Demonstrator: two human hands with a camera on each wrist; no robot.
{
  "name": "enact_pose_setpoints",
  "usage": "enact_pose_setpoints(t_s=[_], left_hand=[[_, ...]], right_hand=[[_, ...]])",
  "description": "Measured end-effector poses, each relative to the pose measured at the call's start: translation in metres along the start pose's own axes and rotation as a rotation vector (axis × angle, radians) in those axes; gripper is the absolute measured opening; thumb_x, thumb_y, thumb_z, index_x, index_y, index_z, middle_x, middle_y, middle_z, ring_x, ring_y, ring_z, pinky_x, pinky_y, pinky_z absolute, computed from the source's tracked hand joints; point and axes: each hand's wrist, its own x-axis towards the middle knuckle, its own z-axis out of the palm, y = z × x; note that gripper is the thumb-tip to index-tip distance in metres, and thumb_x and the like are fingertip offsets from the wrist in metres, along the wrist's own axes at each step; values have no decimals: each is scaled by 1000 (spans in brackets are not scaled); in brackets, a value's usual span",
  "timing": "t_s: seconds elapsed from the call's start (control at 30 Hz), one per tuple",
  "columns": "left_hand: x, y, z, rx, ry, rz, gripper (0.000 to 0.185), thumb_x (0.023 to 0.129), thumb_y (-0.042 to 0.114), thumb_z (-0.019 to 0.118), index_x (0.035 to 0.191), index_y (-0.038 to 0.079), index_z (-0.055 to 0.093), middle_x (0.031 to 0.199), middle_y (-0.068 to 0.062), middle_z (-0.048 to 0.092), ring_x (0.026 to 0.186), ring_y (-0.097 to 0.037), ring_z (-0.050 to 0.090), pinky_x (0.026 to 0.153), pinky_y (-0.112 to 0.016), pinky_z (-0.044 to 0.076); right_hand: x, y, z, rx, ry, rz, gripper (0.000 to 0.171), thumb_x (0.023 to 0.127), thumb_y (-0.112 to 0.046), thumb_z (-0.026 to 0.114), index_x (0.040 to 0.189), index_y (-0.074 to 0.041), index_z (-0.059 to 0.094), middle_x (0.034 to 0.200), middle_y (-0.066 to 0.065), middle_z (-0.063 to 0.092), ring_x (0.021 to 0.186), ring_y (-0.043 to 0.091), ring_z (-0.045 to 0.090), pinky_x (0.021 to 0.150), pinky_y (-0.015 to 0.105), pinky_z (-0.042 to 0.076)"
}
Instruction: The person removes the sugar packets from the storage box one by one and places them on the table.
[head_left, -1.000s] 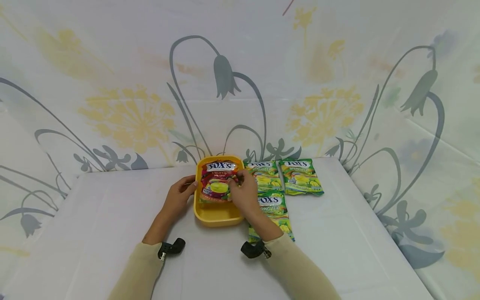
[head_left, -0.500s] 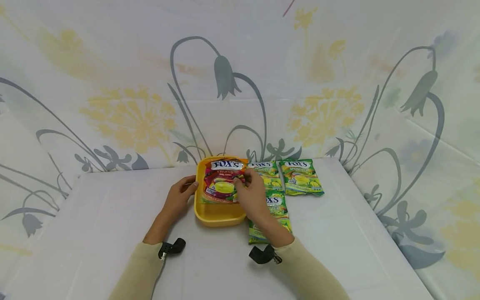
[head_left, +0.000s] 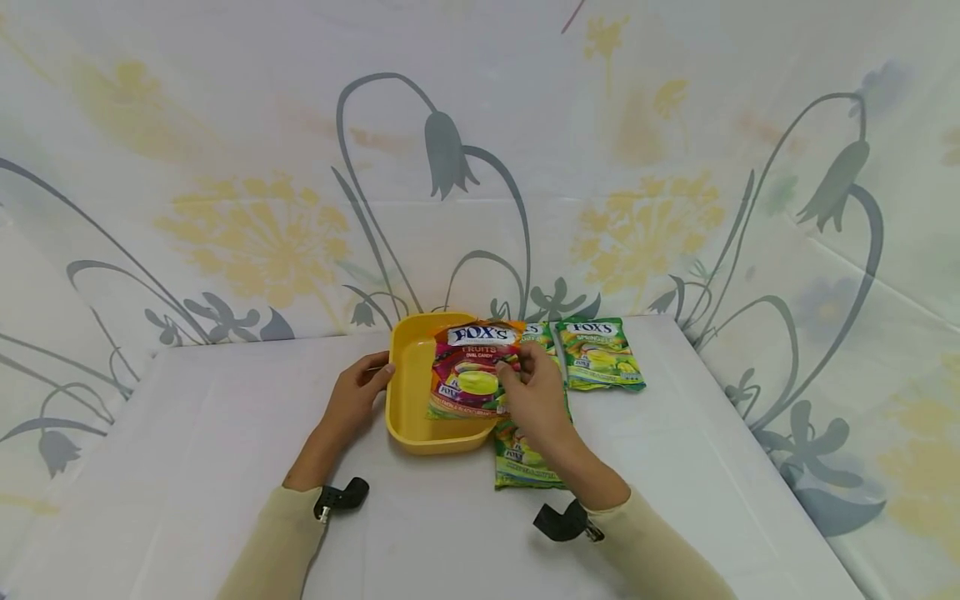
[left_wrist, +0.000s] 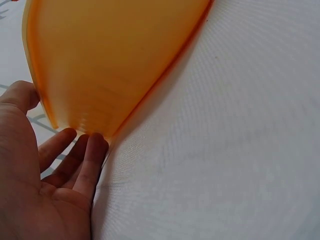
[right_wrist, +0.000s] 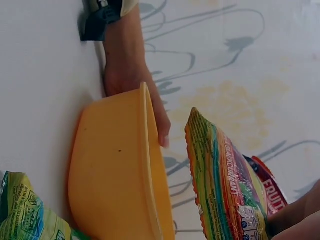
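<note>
Behind and around everything, a pale cloth backdrop (head_left: 262,167) printed with grey bellflowers and yellow blooms, draped down to the far edge of the desk (head_left: 187,467). Across the desk, a white woven cover, finely ribbed in the left wrist view, with wide bare stretches left, right and near. At centre, a smooth yellow plastic tub (head_left: 408,417), rectangular with rounded corners, its left wall steadied by the left hand (head_left: 358,398): thumb on the rim, straight fingers (left_wrist: 87,155) laid flat against the outside, palm open. Over the right part of the tub, lifted off its floor, a glossy red and multicoloured candy packet (head_left: 472,371) reading "FOX'S", "FRUITS", "OVAL CANDY", pinched at its right edge by the right hand (head_left: 536,400), fingers and thumb closed on the crinkled foil; serrated seal visible edge-on in the right wrist view. Just right of the tub, flat on the desk, three green packets: a far right green packet (head_left: 600,354) marked "FOX'S", a middle green packet (head_left: 542,333) mostly covered by the red one and the hand, and a near green packet (head_left: 521,458) under the right wrist, lettering too small to read. On each wrist, a small black camera mount (head_left: 341,497).
</note>
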Motion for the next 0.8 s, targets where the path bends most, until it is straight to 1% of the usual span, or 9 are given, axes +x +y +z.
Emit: enact_pose_setpoints(t_s=[0.13, 0.33, 0.53, 0.67, 0.8], left_hand=[[0, 0, -1, -5, -3, 12, 55, 110, 40, 58, 153, 6, 54, 151, -16, 59, 125, -34, 66, 114, -52, 49], [0, -2, -1, -8, -8, 6, 56, 110, 41, 58, 154, 6, 53, 151, -16, 59, 125, -34, 66, 115, -53, 49], [1, -4, -1, -50, -8, 17, 52, 111, 37, 58, 152, 5, 55, 147, -16, 62, 120, -31, 69, 112, -46, 51], [0, -2, -2, -43, -7, 16, 51, 111, 37, 58, 151, 5, 56, 147, -14, 62, 119, -29, 69, 110, -41, 53], [1, -2, -1, -43, -1, 13, 52, 111, 36, 58, 152, 5, 55, 147, -15, 62, 119, -29, 69, 110, -41, 53]], right_hand=[[-5, -1, -9, -13, -22, 13, 28, 109, -14, 60, 133, -1, 54, 122, 17, 59, 101, 26, 59, 82, 25, 55], [-13, 2, -20, -13, -41, 23, 29, 109, -12, 58, 135, 0, 52, 124, 18, 59, 101, 27, 58, 80, 24, 55], [-18, 6, -32, 9, -37, 37, 34, 110, -9, 57, 140, 3, 48, 129, 21, 58, 108, 29, 60, 85, 22, 58], [-21, 9, -43, 24, -35, 65, 35, 110, -8, 56, 141, 4, 46, 129, 22, 57, 109, 28, 61, 85, 20, 58], [-25, 12, -56, 40, -40, 80, 35, 110, -6, 55, 142, 6, 45, 131, 23, 57, 109, 27, 62, 86, 21, 59]])
